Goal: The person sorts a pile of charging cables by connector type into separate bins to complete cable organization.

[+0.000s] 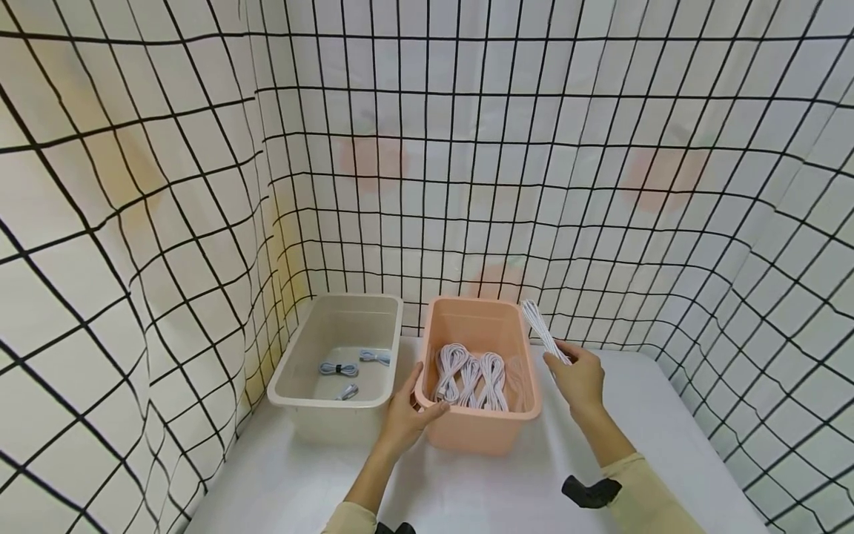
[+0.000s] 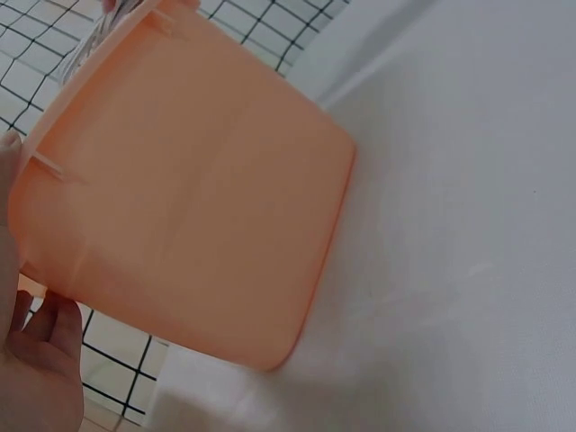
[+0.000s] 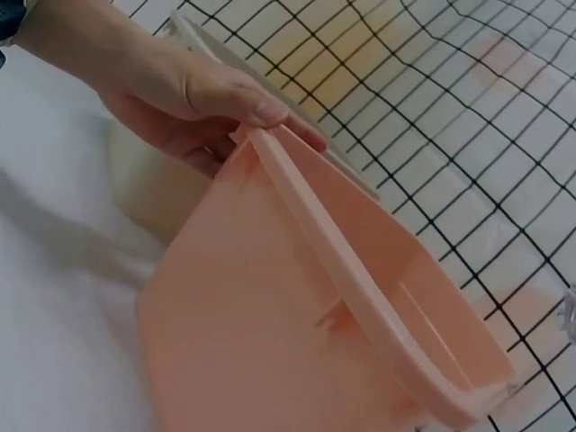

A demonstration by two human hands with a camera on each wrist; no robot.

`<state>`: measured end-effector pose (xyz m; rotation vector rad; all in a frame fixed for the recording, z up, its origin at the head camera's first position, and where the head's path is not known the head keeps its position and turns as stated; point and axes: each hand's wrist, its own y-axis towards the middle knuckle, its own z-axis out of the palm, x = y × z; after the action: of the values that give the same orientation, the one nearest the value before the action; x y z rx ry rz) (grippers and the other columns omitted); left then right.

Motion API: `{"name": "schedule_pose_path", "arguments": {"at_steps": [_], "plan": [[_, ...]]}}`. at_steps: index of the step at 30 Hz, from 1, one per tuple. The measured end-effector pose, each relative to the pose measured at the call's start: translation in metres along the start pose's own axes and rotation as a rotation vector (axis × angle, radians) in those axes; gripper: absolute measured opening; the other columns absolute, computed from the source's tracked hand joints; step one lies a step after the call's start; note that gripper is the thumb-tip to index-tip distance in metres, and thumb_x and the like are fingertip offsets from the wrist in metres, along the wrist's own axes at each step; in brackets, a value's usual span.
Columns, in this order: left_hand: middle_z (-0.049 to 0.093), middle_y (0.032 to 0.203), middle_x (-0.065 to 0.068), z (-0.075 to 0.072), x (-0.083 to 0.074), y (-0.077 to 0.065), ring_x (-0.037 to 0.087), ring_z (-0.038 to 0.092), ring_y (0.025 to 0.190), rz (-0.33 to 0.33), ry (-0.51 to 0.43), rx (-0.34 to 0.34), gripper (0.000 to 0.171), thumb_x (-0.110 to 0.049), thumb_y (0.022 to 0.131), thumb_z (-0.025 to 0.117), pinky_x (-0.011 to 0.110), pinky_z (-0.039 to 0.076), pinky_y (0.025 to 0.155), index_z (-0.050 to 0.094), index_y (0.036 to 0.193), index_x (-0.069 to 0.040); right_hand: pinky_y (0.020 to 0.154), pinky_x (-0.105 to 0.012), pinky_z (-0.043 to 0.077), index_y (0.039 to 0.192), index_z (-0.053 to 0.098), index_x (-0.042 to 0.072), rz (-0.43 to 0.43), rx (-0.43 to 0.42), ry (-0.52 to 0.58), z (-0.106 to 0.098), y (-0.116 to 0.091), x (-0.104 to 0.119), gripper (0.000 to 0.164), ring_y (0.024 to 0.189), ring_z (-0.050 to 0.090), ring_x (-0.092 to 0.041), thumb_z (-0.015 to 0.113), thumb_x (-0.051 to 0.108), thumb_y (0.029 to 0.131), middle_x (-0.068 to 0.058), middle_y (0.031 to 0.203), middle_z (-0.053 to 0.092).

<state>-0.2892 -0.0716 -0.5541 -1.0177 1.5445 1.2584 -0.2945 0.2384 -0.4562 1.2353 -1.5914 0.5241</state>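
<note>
My left hand (image 1: 405, 421) grips the front left corner of a peach plastic bin (image 1: 477, 430), thumb over the rim and fingers outside. The left wrist view has the same hand (image 2: 40, 378) at its left edge, and the right wrist view shows that hand (image 3: 211, 103) pinching the rim. Several coiled white cables (image 1: 470, 378) lie inside the bin. Just right of the bin's rim, my right hand (image 1: 579, 376) holds a bundled white cable (image 1: 543, 330) by its lower end, its upper end tilted left. Only a sliver of white cable (image 3: 570, 315) enters the right wrist view.
A cream bin (image 1: 333, 406) stands left of the peach one, with three small bundles of pale blue cable (image 1: 338, 368) in it. Both bins are on a white tabletop (image 1: 640, 415). Black wire mesh (image 1: 480, 178) rises behind and along both sides, over pale cloth.
</note>
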Motion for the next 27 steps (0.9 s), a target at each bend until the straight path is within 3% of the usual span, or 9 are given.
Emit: {"name": "schedule_pose_path", "arguments": {"at_steps": [5,8,10,14,20,23,27], "plan": [[0.030,0.165,0.016,0.003,-0.003,-0.002,0.037,0.049,0.137,-0.007,0.012,0.016,0.097,-0.016,0.088,0.085,0.039,0.045,0.107,0.027,0.164,-0.010,0.066,-0.017,0.052,0.132,0.068,-0.003,-0.003,0.017,-0.008,0.015,0.002,0.010,0.041,0.099,0.066,-0.031,0.072,0.015,0.095,-0.022,0.116,0.070],[0.029,0.166,0.016,0.007,-0.003,-0.002,0.038,0.047,0.139,-0.004,0.007,0.030,0.096,-0.016,0.088,0.085,0.039,0.045,0.108,0.027,0.164,-0.008,0.074,-0.025,0.054,0.133,0.067,-0.001,0.003,0.031,-0.025,0.023,0.004,0.015,0.042,0.102,0.065,-0.032,0.072,0.020,0.097,-0.020,0.118,0.070],[0.029,0.166,0.016,0.009,-0.003,-0.001,0.037,0.047,0.139,0.000,0.000,0.029,0.096,-0.015,0.088,0.085,0.038,0.045,0.107,0.028,0.164,-0.009,0.086,-0.035,0.054,0.140,0.062,0.000,-0.013,0.087,-0.019,0.029,0.007,0.018,0.048,0.111,0.062,-0.034,0.069,0.026,0.100,-0.021,0.127,0.066],[0.029,0.165,0.017,0.012,-0.003,-0.001,0.037,0.048,0.137,0.013,-0.016,0.020,0.095,-0.012,0.088,0.085,0.043,0.046,0.107,0.028,0.164,-0.007,0.105,-0.054,0.044,0.152,0.047,0.002,-0.067,0.240,-0.009,0.037,0.013,0.021,0.059,0.130,0.049,-0.040,0.061,0.034,0.105,-0.024,0.146,0.050],[0.027,0.165,0.021,0.013,-0.003,0.000,0.041,0.046,0.138,0.031,-0.057,0.027,0.095,-0.007,0.087,0.084,0.052,0.043,0.108,0.027,0.163,-0.004,0.103,-0.056,0.046,0.150,0.051,0.004,-0.117,0.271,-0.026,0.039,0.013,0.022,0.053,0.129,0.050,-0.042,0.062,0.028,0.104,-0.025,0.145,0.051],[0.028,0.165,0.020,0.011,-0.005,0.003,0.039,0.045,0.139,0.024,-0.016,0.038,0.095,-0.012,0.089,0.084,0.051,0.044,0.108,0.026,0.163,-0.004,0.102,-0.056,0.046,0.149,0.053,0.004,-0.151,0.284,-0.050,0.038,0.010,0.021,0.050,0.127,0.052,-0.042,0.062,0.024,0.103,-0.024,0.142,0.054],[0.025,0.165,0.024,0.007,-0.012,0.005,0.044,0.037,0.144,0.029,0.165,0.044,0.094,-0.026,0.089,0.083,0.057,0.042,0.109,0.029,0.162,-0.003,0.100,-0.058,0.047,0.145,0.057,0.003,-0.244,0.310,-0.111,0.037,0.008,0.019,0.048,0.123,0.056,-0.043,0.064,0.022,0.102,-0.024,0.136,0.058]]}}
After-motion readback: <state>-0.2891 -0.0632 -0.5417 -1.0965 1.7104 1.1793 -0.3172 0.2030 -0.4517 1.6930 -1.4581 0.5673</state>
